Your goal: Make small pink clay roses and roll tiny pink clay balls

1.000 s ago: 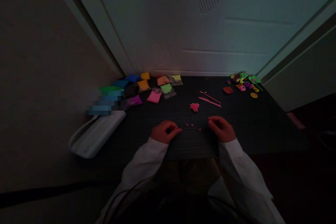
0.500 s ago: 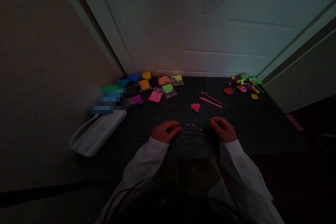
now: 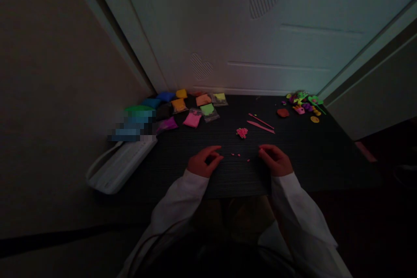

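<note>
My left hand rests at the near part of the dark table, thumb and forefinger apart with nothing between them. Across from it, my right hand has its thumb and fingertips pinched together; a faint pink spot shows at the tips, too small to name. Between the hands lie a few tiny pink clay bits. Just beyond them sits a pink clay cluster with pale green edges. Behind it, to the right, are a pink modelling knife and a thin pink stick tool.
Coloured clay packets, among them a pink packet and a green packet, cover the back left. A white power strip lies at the left edge. A red clay lump and several small clay figures are at the back right.
My left forefinger has lifted away from the thumb, widening the gap. My right hand keeps its pinch, nearly still. The clay pieces and tools stay where they were.
</note>
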`<state>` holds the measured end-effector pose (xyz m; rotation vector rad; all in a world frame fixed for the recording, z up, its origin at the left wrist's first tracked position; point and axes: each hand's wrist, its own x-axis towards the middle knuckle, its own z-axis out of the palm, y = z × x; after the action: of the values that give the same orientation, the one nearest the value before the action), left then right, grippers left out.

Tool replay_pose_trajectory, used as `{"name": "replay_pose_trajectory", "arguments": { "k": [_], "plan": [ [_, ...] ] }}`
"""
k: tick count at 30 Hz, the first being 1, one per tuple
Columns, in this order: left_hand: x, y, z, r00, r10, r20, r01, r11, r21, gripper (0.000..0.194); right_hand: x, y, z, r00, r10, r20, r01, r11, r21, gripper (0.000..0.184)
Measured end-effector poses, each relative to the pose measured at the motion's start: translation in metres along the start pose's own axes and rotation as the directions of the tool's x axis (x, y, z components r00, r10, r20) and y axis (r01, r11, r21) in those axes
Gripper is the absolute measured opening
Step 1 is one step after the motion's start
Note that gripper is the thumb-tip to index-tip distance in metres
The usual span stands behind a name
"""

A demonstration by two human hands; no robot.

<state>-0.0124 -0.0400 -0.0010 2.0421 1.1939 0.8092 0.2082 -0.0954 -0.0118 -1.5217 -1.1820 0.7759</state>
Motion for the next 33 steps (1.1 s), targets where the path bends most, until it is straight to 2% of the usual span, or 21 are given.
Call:
{"name": "replay_pose_trajectory", "arguments": {
  "k": [6, 16, 33],
  "plan": [
    [0.0013, -0.0055, 0.0043, 1.000, 0.016, 0.008, -0.016, 0.999, -0.041, 0.027, 0.0020, -0.0007, -0.0028, 1.000, -0.019, 0.010, 0.019, 1.000, -0.008, 0.021],
    [0.0011, -0.0018, 0.0001, 1.000, -0.016, 0.017, 0.016, 1.000, 0.007, 0.027, 0.0016, 0.0072, -0.0006, 0.999, -0.046, 0.006, 0.046, 0.999, 0.007, 0.022],
    [0.0011, -0.0036, 0.0021, 0.999, 0.005, 0.042, -0.003, 0.999, -0.048, 0.028, -0.0006, 0.0015, 0.0018, 0.999, -0.035, -0.001, 0.035, 0.999, -0.007, 0.021]
  ]
}}
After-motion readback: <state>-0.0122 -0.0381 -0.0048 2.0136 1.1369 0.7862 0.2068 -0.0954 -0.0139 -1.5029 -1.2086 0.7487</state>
